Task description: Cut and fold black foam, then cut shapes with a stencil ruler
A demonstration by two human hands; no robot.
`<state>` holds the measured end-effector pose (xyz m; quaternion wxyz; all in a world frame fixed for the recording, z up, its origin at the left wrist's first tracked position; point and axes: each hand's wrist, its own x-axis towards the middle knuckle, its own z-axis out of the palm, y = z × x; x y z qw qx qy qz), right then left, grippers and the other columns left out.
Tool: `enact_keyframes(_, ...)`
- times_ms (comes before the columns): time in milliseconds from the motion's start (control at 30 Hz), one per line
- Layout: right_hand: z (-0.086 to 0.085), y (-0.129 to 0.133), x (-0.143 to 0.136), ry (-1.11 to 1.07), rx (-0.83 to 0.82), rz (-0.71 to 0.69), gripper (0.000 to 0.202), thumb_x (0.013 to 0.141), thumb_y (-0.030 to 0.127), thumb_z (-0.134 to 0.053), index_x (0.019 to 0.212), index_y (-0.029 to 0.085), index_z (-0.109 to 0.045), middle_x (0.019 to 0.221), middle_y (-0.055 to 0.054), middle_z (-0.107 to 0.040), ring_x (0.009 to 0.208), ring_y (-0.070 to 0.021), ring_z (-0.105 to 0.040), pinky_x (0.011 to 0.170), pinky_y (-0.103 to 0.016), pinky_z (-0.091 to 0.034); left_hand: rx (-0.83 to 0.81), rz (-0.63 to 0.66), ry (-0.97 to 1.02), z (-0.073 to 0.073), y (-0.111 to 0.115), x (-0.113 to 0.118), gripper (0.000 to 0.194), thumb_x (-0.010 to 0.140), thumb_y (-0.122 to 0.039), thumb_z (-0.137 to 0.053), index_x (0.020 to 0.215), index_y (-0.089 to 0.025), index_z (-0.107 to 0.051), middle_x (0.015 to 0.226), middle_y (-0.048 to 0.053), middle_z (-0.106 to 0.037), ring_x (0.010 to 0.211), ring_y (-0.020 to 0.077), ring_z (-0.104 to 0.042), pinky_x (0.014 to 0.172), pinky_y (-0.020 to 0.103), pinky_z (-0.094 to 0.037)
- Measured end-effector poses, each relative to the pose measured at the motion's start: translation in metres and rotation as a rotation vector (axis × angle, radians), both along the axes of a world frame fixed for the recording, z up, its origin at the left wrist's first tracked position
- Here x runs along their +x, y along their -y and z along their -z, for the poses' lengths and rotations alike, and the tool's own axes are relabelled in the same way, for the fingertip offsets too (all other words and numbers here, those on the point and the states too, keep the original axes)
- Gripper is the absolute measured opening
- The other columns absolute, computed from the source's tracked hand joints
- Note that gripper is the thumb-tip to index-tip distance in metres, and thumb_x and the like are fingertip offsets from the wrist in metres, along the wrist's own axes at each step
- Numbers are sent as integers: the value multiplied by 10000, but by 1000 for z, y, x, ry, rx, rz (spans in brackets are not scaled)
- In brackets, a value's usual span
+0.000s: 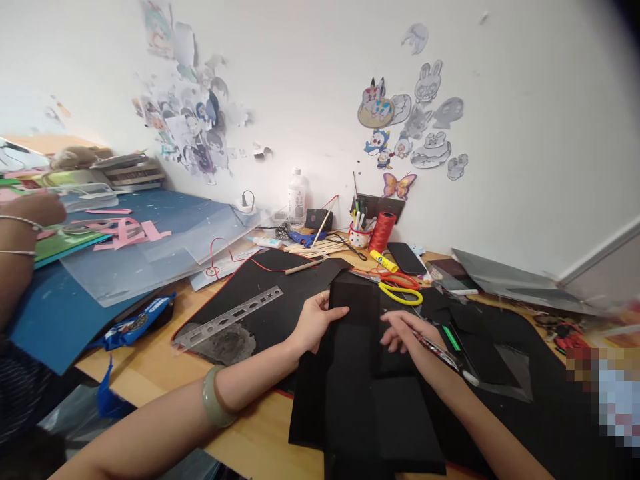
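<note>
My left hand [320, 321], below a wrist with a pale green bangle, pinches the left edge of a folded black sheet [353, 373] between thumb and fingers. The sheet has several panels and hangs over the table's front edge. To its right, my right hand [413, 333] has its fingers bent; a slim pen-like tool [435, 350] lies along its palm. Just beyond the sheet are scissors with orange and yellow handles [401, 293]. A clear stencil ruler [230, 319] rests on the black mat [280, 290] to the left.
Behind stand a pen cup [360, 235], a red thread spool [383, 231], a phone [405, 258] and a bottle [297, 200]. A yellow glue stick [384, 261] lies nearby. At the far left, another person's hand [43, 210] is over pink paper scraps. A blue packet [137, 325] is at the left edge.
</note>
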<state>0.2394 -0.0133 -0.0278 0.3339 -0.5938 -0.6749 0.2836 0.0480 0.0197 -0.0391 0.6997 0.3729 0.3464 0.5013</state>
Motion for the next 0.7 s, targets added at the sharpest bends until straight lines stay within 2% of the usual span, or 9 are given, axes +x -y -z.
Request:
enact_keyframes(100,-2,-3,12,153,23,98,463,875,489,-288,1046,170,-577,661,-32,-653,573,-152,-625,543,-248,-471,-57,5,-92,2,-1,-2,171,861,-244,-526,967,-115,-561,912,38,-595,748,135,-590,655,301,-513)
enact_keyframes(233,-2,0,24,470,-27,283,255,820,351,-510,963,169,-617,702,-48,-637,724,-212,-631,680,-352,-469,-116,7,-191,1,-2,-5,216,865,-271,-518,1022,-124,-545,962,52,-583,784,148,-587,670,316,-513)
enact_keyframes(333,1,1,22,632,-105,380,230,845,318,-519,982,147,-590,902,-59,-626,820,-180,-601,737,-382,-474,-138,3,-236,1,-2,-5,220,866,-272,-516,1028,-125,-541,958,51,-582,775,145,-586,661,311,-513)
enact_keyframes(400,0,0,20,674,-135,399,257,867,339,-491,1031,155,-565,1009,-54,-599,851,-155,-586,753,-369,-482,-141,-5,-250,1,-2,-6,209,865,-260,-519,1022,-124,-541,941,46,-583,751,136,-585,643,298,-513)
enact_keyframes(500,-6,-4,28,679,-134,427,295,872,348,-481,1096,164,-537,1052,-64,-584,866,-163,-586,750,-371,-488,-141,-11,-250,0,-1,-6,175,858,-221,-528,1001,-120,-544,907,36,-587,715,123,-583,617,277,-512)
enact_keyframes(700,-11,-14,84,622,-118,551,286,872,310,-488,1120,174,-525,1119,-72,-557,918,-174,-573,771,-379,-487,-160,-13,-233,-2,1,-5,113,830,-119,-541,943,-111,-551,825,13,-602,650,107,-588,580,253,-513)
